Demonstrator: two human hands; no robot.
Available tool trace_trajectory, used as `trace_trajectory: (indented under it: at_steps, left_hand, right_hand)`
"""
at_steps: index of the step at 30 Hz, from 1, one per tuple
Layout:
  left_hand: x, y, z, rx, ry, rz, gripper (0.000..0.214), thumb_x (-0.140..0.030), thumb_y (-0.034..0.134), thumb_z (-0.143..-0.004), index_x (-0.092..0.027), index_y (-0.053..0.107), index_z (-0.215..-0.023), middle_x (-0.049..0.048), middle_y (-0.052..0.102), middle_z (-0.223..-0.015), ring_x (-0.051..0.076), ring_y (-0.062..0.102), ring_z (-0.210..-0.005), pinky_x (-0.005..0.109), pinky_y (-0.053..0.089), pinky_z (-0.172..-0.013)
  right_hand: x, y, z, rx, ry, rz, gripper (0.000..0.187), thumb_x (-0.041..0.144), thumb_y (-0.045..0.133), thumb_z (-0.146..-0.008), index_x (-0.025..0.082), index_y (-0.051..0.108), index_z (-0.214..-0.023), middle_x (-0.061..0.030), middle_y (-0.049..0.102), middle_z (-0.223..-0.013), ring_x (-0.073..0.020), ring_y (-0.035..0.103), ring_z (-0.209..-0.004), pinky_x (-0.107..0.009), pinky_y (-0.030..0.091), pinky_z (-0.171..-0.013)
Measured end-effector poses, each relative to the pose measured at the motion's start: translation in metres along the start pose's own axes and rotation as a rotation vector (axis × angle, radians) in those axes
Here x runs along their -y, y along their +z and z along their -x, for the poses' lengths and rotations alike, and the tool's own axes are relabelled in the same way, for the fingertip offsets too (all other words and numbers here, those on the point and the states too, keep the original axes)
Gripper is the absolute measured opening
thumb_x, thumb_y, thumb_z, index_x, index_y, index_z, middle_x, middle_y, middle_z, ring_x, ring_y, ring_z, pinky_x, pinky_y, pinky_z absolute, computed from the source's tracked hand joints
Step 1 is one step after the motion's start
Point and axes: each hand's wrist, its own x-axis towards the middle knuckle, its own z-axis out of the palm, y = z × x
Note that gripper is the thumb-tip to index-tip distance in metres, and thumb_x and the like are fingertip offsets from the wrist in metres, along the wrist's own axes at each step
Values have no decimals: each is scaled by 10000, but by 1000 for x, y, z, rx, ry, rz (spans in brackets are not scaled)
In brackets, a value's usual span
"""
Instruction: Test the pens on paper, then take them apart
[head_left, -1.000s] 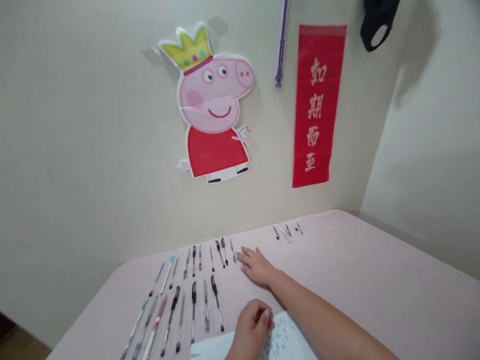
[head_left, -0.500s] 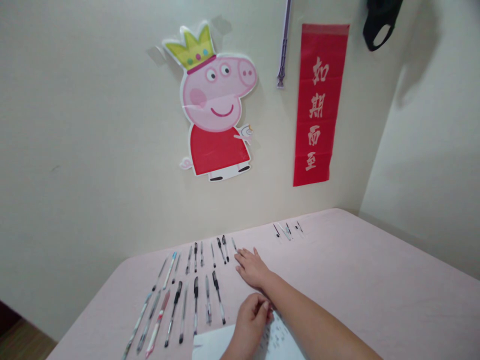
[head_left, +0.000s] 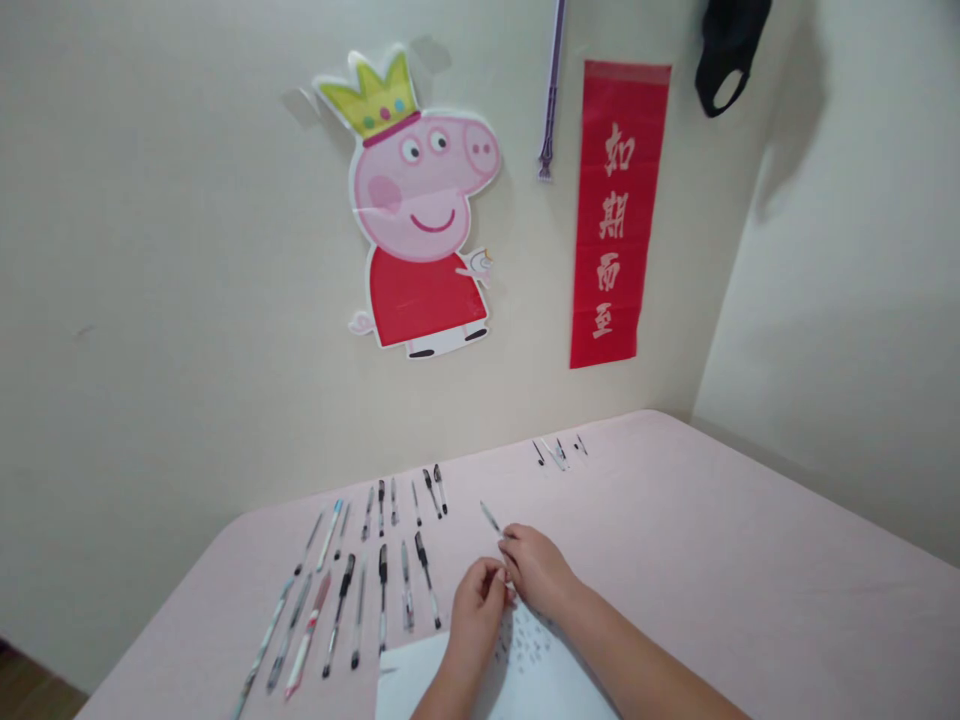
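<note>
My right hand is closed around the lower end of a slim, pale pen, whose far end sticks out up and to the left. My left hand is closed beside it, thumb and fingers pressed together. What lies in its fingertips, if anything, I cannot make out. Both hands are over the top of a white sheet of paper, which carries many small dark marks in its upper right part. Left of the hands, several pens lie in two rough rows, among them a black-capped pen and a pink one.
Small dark pen parts lie near the back edge of the pink-covered table. Behind stands a wall with a cartoon pig cutout, a red banner, a purple strap and a black mask.
My right hand has drawn back from the back row towards my left hand, bringing a pen with it. The view has shifted slightly. My left hand stays over the paper.
</note>
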Motion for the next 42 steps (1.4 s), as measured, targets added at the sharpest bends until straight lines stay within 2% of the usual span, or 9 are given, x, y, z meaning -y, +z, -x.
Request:
trace_trajectory:
  at_steps: [10,13,18,24,29,32,37,40,42]
  left_hand:
    - [1,0,-1,-17,-52,31,271,-425,670,-662,-172,602,-729,-14,544,-582,119,531,-541,241,427,-535]
    - [5,0,-2,-51,-83,72,300,-426,700,-630,-170,601,-752,-9,562,-601,116,538,-536,254,451,-547]
    - [6,-4,-4,-94,-117,143,349,-442,725,-625,-163,607,-799,6,606,-643,118,565,-563,261,474,-579]
    - [-6,-9,-1,-151,-180,319,515,-502,695,-662,-156,605,-1033,111,672,-979,193,636,-847,300,483,-756]
    - [-12,-10,0,-233,-220,477,414,-481,704,-664,-165,656,-928,90,659,-1011,177,613,-916,254,478,-755]
    - [-13,-12,-1,-253,-237,517,344,-420,714,-673,-163,661,-894,71,660,-947,155,613,-875,230,481,-716]
    - [-21,-13,1,-230,-220,538,383,-425,727,-661,-170,629,-930,-42,528,-612,73,537,-576,174,429,-535]
    - [-24,-10,4,-103,-237,524,424,-460,715,-668,-163,614,-953,-93,373,-536,15,327,-406,141,276,-393]
    - [-25,-7,7,12,-279,481,451,-485,696,-679,-151,608,-969,-89,364,-551,7,255,-394,141,181,-361]
  right_hand:
    - [1,2,10,-99,50,32,202,134,493,-807,177,678,-737,-65,614,-828,-180,536,-830,-257,359,-707]
    - [-2,2,10,-148,65,-136,216,106,468,-797,183,668,-805,-59,600,-853,-174,538,-846,-260,381,-736]
    - [-7,7,9,-244,58,-643,231,130,506,-741,191,602,-942,-46,595,-883,-166,543,-788,-284,428,-726]
    - [2,8,7,-17,83,-1137,197,303,638,-717,199,599,-879,-8,584,-771,-132,523,-664,-258,420,-598]
    - [8,10,10,155,69,-1276,301,396,710,-672,172,592,-834,4,571,-711,-112,517,-601,-249,421,-548]
    - [8,10,11,183,40,-1321,354,438,735,-641,163,573,-795,-13,593,-773,-109,531,-616,-266,440,-578]
    - [1,9,8,28,97,-1184,334,483,657,-715,174,530,-711,21,559,-645,-95,494,-556,-239,398,-540]
    - [-5,7,2,-58,140,-1188,334,489,649,-714,179,525,-699,35,529,-583,-96,483,-535,-234,380,-530]
    - [-7,5,0,-70,162,-1252,334,489,661,-700,176,550,-736,32,545,-594,-95,494,-540,-232,380,-536]
